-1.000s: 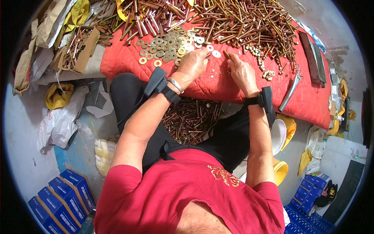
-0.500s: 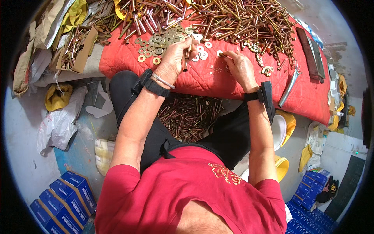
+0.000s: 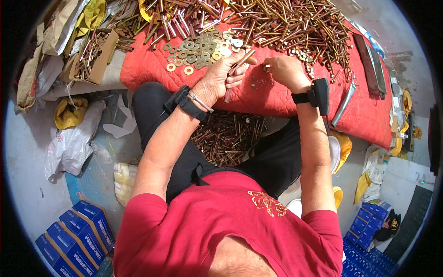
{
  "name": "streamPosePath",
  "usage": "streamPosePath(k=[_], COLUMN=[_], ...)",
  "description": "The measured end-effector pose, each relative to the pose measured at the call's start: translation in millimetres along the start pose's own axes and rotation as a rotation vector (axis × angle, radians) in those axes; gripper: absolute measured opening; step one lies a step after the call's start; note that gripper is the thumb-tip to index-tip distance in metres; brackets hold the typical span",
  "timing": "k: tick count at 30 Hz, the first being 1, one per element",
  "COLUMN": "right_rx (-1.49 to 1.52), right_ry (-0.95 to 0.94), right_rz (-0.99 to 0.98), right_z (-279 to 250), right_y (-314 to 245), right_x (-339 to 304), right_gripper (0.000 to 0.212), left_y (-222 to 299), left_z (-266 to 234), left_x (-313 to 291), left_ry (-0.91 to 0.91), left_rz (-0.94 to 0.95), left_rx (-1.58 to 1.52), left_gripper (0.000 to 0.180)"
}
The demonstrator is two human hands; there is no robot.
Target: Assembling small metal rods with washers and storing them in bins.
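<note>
tube, slender, copper-coloured metal [image 3: 242, 62], sits in the left hand [image 3: 225, 77], above the front part of the red quilted fabric cover [image 3: 267, 101]. in this inspector's judgement, sound handling calls for a firm grip around its middle, the upper end left clear of the fingertips and angled toward the other hand; both hands are best held low over the cover, so that small parts drop onto fabric.

fingers, left: curled closed around the tube, thumb side uppermost; the upper end projects toward the right hand [image 3: 285, 73]. a similar metal length shows below the palm; whether it is the same piece cannot be determined.

fingers, right: bent inward and bunched, near the tube's upper end but apart from it. a small pale piece [image 3: 267, 67] shows at the tips; whether it is gripped or merely touched cannot be established.

adjacent: flat, round, brass-coloured metal washers [image 3: 196, 53] lie loose just beyond the left hand.
</note>
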State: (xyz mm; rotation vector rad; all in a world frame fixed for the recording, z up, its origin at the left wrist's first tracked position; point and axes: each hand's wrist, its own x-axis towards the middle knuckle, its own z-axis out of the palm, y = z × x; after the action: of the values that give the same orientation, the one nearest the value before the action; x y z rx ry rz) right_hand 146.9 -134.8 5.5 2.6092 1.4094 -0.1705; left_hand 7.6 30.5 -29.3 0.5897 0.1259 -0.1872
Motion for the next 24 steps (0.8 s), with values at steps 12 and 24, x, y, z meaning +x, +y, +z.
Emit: streamPosePath(k=[12, 24], right_rx=[1.339, 1.301], right_ry=[0.237, 0.211], right_rz=[0.069, 0.018], right_z=[-5, -5], right_y=[-10, 3], right_x=[-60, -69], right_gripper=[0.023, 0.023], left_y=[-6, 3], left_z=[-5, 2], left_x=[6, 7], left_ry=[0.115, 0.028], left_rz=[-0.114, -0.116], left_rx=[0.200, 0.409], left_gripper=[0.028, 0.030])
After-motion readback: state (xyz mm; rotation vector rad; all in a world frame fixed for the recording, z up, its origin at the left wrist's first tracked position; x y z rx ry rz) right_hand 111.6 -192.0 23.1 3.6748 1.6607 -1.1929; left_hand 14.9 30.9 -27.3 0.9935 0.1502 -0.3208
